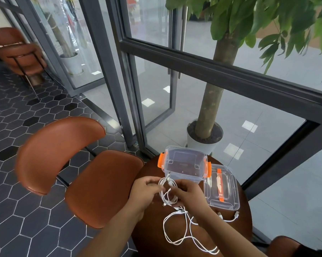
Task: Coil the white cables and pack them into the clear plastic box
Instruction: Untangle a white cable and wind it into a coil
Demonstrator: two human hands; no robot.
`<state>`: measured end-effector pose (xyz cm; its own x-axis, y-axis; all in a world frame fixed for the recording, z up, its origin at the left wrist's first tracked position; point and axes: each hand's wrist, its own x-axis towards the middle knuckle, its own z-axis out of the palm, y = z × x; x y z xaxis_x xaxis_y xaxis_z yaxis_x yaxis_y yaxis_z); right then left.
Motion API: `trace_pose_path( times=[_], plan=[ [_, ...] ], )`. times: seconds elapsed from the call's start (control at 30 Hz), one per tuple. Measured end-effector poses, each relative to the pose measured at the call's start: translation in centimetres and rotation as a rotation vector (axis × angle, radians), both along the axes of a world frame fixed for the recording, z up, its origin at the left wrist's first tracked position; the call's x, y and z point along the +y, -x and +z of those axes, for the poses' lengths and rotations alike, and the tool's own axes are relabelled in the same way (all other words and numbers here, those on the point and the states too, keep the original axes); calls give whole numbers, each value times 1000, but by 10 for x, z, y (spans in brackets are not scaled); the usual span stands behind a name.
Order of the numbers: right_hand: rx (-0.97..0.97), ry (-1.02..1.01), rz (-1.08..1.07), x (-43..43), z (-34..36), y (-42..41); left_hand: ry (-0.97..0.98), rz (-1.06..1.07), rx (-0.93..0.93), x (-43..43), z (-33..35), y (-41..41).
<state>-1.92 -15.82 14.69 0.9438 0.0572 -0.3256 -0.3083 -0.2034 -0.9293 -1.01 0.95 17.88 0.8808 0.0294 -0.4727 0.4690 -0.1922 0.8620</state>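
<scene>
Head view: a thin white cable (172,182) looped between my hands.
My left hand (147,190) and right hand (189,193) each pinch its glossy loops, just before the orange-latched clear plastic box (186,173) at the round brown table (151,238)'s far edge; loose cables (177,212) sprawl mid-table.

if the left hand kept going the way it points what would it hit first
Beyond the cable coil it grips, the left hand would probably meet the clear box, its near wall; depth unclear.

The clear box (186,171) stands open-topped (lid (228,190) just beside it); loose cables (164,227) sprawl across the table (149,229).
</scene>
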Motion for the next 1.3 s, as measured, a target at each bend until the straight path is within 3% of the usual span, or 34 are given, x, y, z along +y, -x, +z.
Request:
trace_pose_path(
  times=[0.2, 0.43, 0.93, 1.3],
  plan=[
    [98, 15, 42, 13, -23, -16, -49, 15, 14, 15, -29, -7],
    [196, 168, 67, 36, -68, -37, -146, 50, 37, 36, -81, -20],
    [375, 312, 73, 70, -152, -89, -296, -31, 143, 66, -186, -71],
    [309, 510, 54, 92, -215, -141, -499, -90, 36, 65, -246, -129]
  ],
)
